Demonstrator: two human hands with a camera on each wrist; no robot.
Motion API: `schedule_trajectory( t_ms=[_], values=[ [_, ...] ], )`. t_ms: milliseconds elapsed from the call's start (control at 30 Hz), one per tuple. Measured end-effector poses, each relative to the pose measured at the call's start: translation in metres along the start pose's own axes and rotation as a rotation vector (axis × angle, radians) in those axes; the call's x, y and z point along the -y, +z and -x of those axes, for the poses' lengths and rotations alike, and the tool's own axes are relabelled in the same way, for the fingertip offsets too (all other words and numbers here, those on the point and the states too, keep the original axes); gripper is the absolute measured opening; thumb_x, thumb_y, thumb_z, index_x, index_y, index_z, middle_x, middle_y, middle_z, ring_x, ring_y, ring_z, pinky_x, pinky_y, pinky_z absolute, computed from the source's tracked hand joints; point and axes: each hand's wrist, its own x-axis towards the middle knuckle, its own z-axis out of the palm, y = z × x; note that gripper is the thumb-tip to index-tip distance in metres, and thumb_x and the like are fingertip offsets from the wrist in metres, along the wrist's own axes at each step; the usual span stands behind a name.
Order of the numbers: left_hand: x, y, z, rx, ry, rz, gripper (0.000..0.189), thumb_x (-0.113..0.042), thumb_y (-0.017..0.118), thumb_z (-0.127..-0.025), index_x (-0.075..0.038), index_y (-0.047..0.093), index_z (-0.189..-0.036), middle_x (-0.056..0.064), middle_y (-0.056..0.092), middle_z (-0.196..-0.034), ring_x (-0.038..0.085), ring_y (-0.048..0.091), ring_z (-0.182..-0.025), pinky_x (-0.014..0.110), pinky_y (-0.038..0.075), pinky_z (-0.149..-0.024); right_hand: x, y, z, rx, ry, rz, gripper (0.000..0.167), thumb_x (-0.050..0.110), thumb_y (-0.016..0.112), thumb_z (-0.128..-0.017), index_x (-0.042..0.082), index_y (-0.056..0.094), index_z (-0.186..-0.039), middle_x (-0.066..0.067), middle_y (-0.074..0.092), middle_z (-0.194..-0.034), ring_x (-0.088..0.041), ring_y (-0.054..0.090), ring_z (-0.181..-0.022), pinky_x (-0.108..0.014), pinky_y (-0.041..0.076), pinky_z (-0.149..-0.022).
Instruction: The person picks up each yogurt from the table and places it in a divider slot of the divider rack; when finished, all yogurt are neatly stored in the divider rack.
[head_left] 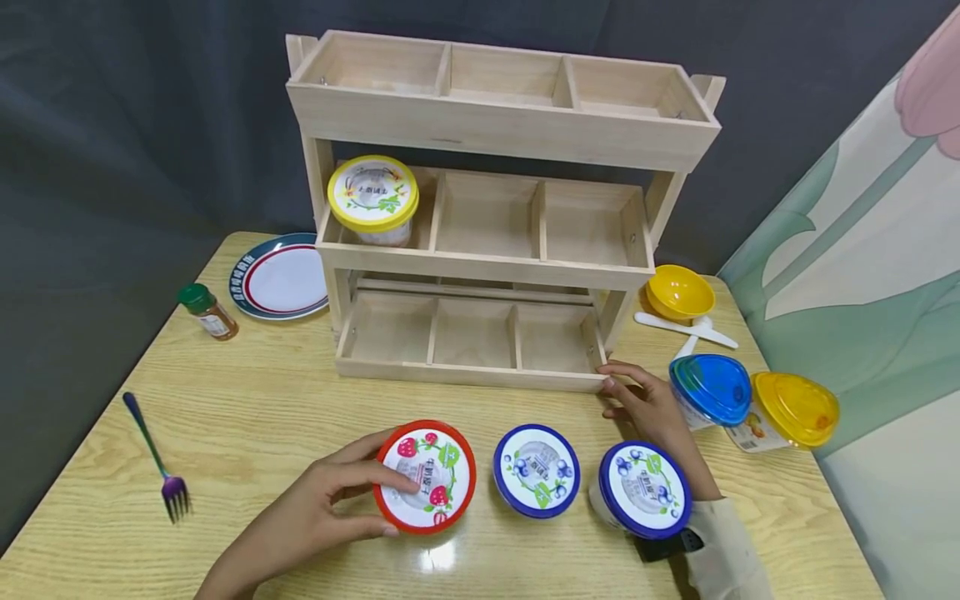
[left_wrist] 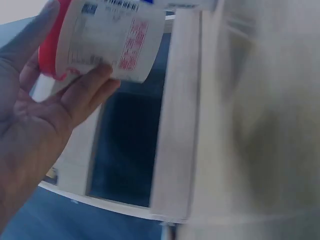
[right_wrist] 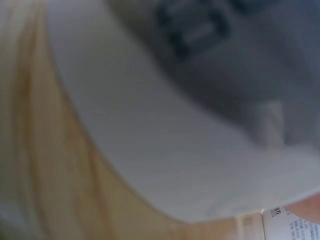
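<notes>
My left hand [head_left: 333, 500] holds a paper tub with a red lid [head_left: 448, 457], printed with strawberries; its fingers reach over the lid and the thumb is at the lid's near edge. In the left wrist view the fingers curl round the tub's white side [left_wrist: 107, 42]. My right hand [head_left: 648, 408] grips the right front corner of the bottom tier of a wooden three-tier rack [head_left: 487, 265]. Beside the red-lidded tub stands a blue-lidded tub [head_left: 537, 471] with blueberries. Another blue-lidded tub [head_left: 647, 490] overlaps my right wrist in the head view and fills much of the right wrist view.
A yellow-lidded tub [head_left: 373, 196] sits in the middle tier's left compartment. At the left are a plate [head_left: 288, 279], a green-capped spice jar [head_left: 210, 312] and a fork [head_left: 157, 458]. At the right are a yellow bowl [head_left: 680, 292], white cutlery [head_left: 693, 331], and tubs with blue [head_left: 711, 390] and orange [head_left: 795, 408] lids.
</notes>
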Motion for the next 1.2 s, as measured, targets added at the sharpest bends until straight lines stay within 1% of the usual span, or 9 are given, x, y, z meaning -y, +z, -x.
schedule_trajectory(
  t_ms=[133,200,333,433,600,733,833,1000,1200],
  values=[
    [-0.013,-0.011,-0.011,0.045,0.083,-0.09,0.033,-0.029,0.089,-0.092,-0.034,0.08,-0.124,0.007,0.051,-0.164,0.025,0.053,-0.143,0.028,0.052,-0.109,-0.001,0.0,0.0,0.0,0.003,0.003,0.037,0.012,0.058,-0.114,-0.003,0.061,-0.147,-0.023,0.038,-0.17,-0.01,0.068,-0.11,-0.029,0.064,-0.081],
    [-0.02,-0.017,-0.016,0.056,0.11,-0.131,0.031,-0.032,0.087,-0.093,-0.035,0.08,-0.123,0.005,0.05,-0.165,0.021,0.052,-0.144,0.029,0.052,-0.109,-0.002,0.0,0.0,0.0,0.005,0.005,0.037,0.012,0.058,-0.114,-0.003,0.061,-0.147,-0.023,0.039,-0.17,-0.011,0.069,-0.11,-0.029,0.064,-0.08],
    [-0.035,-0.022,-0.03,0.066,0.163,-0.201,0.029,-0.034,0.086,-0.095,-0.037,0.08,-0.124,0.004,0.05,-0.166,0.023,0.052,-0.144,0.032,0.053,-0.109,-0.002,0.001,0.001,-0.002,0.005,0.015,0.036,0.012,0.058,-0.114,-0.003,0.062,-0.147,-0.024,0.039,-0.169,-0.013,0.069,-0.11,-0.029,0.065,-0.08],
    [-0.044,-0.024,-0.041,0.072,0.221,-0.225,0.032,-0.027,0.087,-0.094,-0.035,0.081,-0.124,0.004,0.047,-0.168,0.026,0.052,-0.145,0.035,0.055,-0.107,-0.002,0.001,0.001,0.0,0.005,0.018,0.037,0.011,0.059,-0.114,-0.003,0.061,-0.148,-0.025,0.04,-0.169,-0.015,0.069,-0.111,-0.03,0.065,-0.08],
    [-0.056,-0.031,-0.062,0.072,0.267,-0.227,0.039,-0.016,0.091,-0.089,-0.03,0.082,-0.124,0.005,0.045,-0.169,0.031,0.052,-0.145,0.037,0.058,-0.103,-0.003,0.003,0.002,-0.001,0.011,0.015,0.038,0.012,0.059,-0.113,-0.002,0.061,-0.148,-0.024,0.04,-0.168,-0.018,0.069,-0.113,-0.03,0.065,-0.081],
    [-0.058,-0.039,-0.08,0.046,0.303,-0.196,0.042,-0.006,0.092,-0.086,-0.022,0.083,-0.124,0.009,0.045,-0.169,0.033,0.052,-0.144,0.036,0.06,-0.1,-0.004,0.004,0.003,-0.005,0.018,0.009,0.037,0.012,0.059,-0.114,-0.001,0.062,-0.148,-0.023,0.041,-0.168,-0.016,0.069,-0.112,-0.03,0.065,-0.08],
    [-0.058,-0.045,-0.091,0.012,0.334,-0.178,0.042,-0.002,0.091,-0.085,-0.018,0.083,-0.123,0.008,0.043,-0.171,0.032,0.05,-0.146,0.032,0.059,-0.1,-0.005,0.004,0.002,-0.002,0.014,0.001,0.037,0.012,0.059,-0.114,-0.001,0.061,-0.148,-0.023,0.041,-0.168,-0.015,0.069,-0.112,-0.03,0.065,-0.081],
    [-0.065,-0.053,-0.109,-0.041,0.372,-0.188,0.042,-0.001,0.093,-0.083,-0.016,0.083,-0.122,0.004,0.043,-0.171,0.028,0.05,-0.146,0.028,0.056,-0.104,-0.004,0.003,0.002,-0.011,0.0,-0.005,0.036,0.011,0.058,-0.114,-0.002,0.062,-0.147,-0.023,0.043,-0.166,-0.012,0.069,-0.11,-0.03,0.065,-0.08],
    [-0.074,-0.058,-0.127,-0.07,0.391,-0.186,0.042,0.001,0.093,-0.083,-0.011,0.082,-0.123,0.009,0.044,-0.17,0.029,0.052,-0.146,0.029,0.054,-0.107,-0.004,0.002,0.001,-0.006,-0.017,-0.013,0.035,0.01,0.058,-0.114,-0.004,0.061,-0.146,-0.024,0.044,-0.165,-0.008,0.07,-0.109,-0.03,0.065,-0.08]
  ],
)
